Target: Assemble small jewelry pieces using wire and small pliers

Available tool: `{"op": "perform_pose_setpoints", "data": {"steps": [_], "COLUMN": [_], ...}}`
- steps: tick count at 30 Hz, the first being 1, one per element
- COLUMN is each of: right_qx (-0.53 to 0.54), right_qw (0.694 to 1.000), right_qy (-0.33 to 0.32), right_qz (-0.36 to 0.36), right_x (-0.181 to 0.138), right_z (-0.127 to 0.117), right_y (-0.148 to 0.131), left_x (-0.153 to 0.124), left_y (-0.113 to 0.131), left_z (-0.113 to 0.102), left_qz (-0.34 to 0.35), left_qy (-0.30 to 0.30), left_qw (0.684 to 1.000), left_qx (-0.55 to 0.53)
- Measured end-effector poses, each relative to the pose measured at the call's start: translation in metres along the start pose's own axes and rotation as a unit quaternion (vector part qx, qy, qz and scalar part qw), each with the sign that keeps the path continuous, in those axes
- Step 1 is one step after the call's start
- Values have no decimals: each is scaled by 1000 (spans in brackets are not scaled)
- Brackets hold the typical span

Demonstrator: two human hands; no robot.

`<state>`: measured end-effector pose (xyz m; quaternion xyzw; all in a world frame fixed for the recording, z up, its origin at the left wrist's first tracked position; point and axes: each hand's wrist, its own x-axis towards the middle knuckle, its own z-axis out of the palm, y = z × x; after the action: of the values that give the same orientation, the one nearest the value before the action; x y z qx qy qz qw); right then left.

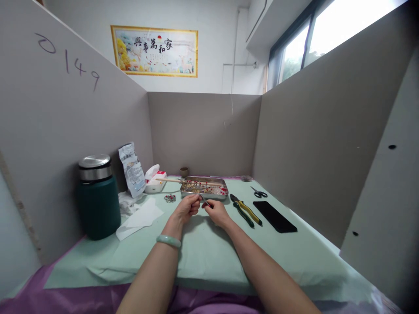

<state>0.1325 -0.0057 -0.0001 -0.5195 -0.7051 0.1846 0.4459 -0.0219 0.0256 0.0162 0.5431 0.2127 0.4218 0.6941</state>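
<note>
Both my hands meet over the table just in front of a metal tray (185,195) with beads and small parts in it. My left hand (187,208), with a pale green bangle (168,240) at its wrist, is closed in a pinch; what it holds is too small to make out. My right hand (217,212) is closed around a slim metal tool (204,199), whose tip points at the left fingertips. The tool's exact kind is hidden by the fingers. A small heap of beaded pieces (170,198) lies to the left of the tray.
To the right lie large pliers (246,211), scissors (259,192) and a flat black slab (274,216). On the left are a dark green flask (98,207), a foil pouch (132,170), a tissue pack (155,184) and white paper (140,219). A stick (170,179) crosses the tray; a small cup (184,172) stands behind. Partition walls enclose the table.
</note>
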Motion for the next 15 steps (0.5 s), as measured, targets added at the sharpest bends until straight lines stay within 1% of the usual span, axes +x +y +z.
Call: {"op": "perform_pose_setpoints", "data": {"steps": [2, 5, 10, 13, 15], "right_qx": [-24, -60, -118, -140, -145], "right_qw": [1000, 997, 989, 985, 984], "right_qy": [17, 44, 77, 82, 78], "right_qz": [4, 19, 39, 54, 62], "right_x": [-1, -3, -6, -6, -6], "right_z": [1, 2, 6, 10, 11], "right_y": [-1, -6, -12, -13, -13], "left_x": [1, 4, 10, 15, 17], "left_y": [-1, -3, -7, -10, -12], "left_z": [2, 6, 13, 13, 11], "left_qz": [14, 27, 40, 55, 85], "left_qy": [23, 73, 151, 207, 244], "left_qw": [1000, 996, 982, 962, 935], "left_qx": [16, 47, 110, 171, 245]}}
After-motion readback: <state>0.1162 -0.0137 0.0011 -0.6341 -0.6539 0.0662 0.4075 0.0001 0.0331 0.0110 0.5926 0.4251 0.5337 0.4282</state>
